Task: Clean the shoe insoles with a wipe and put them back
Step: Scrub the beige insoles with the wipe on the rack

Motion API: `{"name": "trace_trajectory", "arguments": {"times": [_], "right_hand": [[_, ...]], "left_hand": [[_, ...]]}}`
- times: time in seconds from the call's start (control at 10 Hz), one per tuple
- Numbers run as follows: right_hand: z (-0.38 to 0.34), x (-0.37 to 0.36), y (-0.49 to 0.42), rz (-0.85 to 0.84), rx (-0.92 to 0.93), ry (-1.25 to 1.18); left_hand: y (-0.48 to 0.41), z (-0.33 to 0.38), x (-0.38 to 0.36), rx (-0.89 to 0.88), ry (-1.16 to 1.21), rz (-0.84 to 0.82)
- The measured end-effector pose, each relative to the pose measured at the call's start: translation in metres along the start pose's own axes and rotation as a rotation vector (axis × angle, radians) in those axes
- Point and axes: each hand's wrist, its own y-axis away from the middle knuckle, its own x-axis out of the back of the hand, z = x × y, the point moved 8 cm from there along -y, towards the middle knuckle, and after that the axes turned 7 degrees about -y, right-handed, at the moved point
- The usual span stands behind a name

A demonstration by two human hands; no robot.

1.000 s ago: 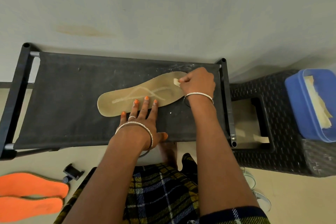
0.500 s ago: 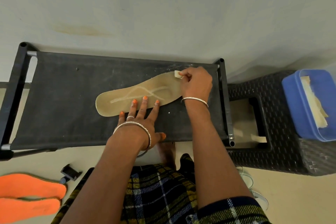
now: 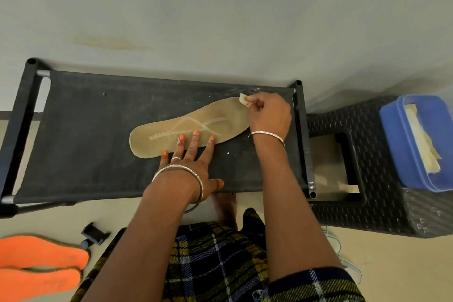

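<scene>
A tan insole (image 3: 171, 135) lies flat on the black fabric top of a stand (image 3: 98, 130), long axis running left to right, its right end angled toward the far right corner. A pale looping line marks its upper face.

The left hand (image 3: 188, 162) lies open, palm down, at the near edge of the insole. Its fingers are spread; three fingertips (image 3: 196, 133) press on the insole surface, the little finger sits at the near edge, and the thumb rests on the fabric toward the stand's near rail. A bangle circles the wrist.

The right hand (image 3: 268, 115) is at the far right end of the insole, closed in a pinch on a small pale wipe (image 3: 243, 99). The wipe sits at the insole's far right edge; contact with the insole surface cannot be confirmed. This wrist also bears a bangle.

To the right of the stand stands a dark woven stool (image 3: 382, 193), carrying a blue tub (image 3: 397, 144) with pale sheets inside. On the floor at near left lie two orange insoles (image 3: 41, 267), overlapping, well apart from the stand. A small black clip (image 3: 94, 232) lies just beside them.
</scene>
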Motion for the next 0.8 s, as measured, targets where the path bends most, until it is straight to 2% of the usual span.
{"name": "trace_trajectory", "arguments": {"times": [0.1, 0.2, 0.3, 0.4, 0.5, 0.7, 0.8], "right_hand": [[-0.013, -0.009, 0.005, -0.057, 0.029, 0.003], [-0.036, -0.029, 0.017, -0.175, 0.148, -0.024], [-0.032, -0.026, 0.014, -0.167, 0.149, -0.030], [-0.007, -0.006, 0.002, -0.029, 0.028, -0.008], [0.005, -0.001, -0.001, 0.004, -0.039, -0.018], [-0.029, -0.031, 0.014, -0.197, 0.137, -0.052], [-0.023, -0.025, 0.011, -0.158, 0.121, -0.033]], "left_hand": [[-0.001, 0.001, 0.000, 0.009, -0.002, 0.001], [-0.002, 0.001, -0.001, 0.017, -0.001, 0.005], [-0.001, 0.001, -0.001, 0.012, -0.003, 0.007], [0.000, 0.000, 0.000, 0.003, -0.001, 0.003], [-0.001, 0.000, 0.001, 0.007, -0.003, 0.000], [-0.002, 0.000, 0.001, 0.021, -0.001, 0.007], [0.000, 0.001, 0.002, 0.016, 0.000, 0.006]]}}
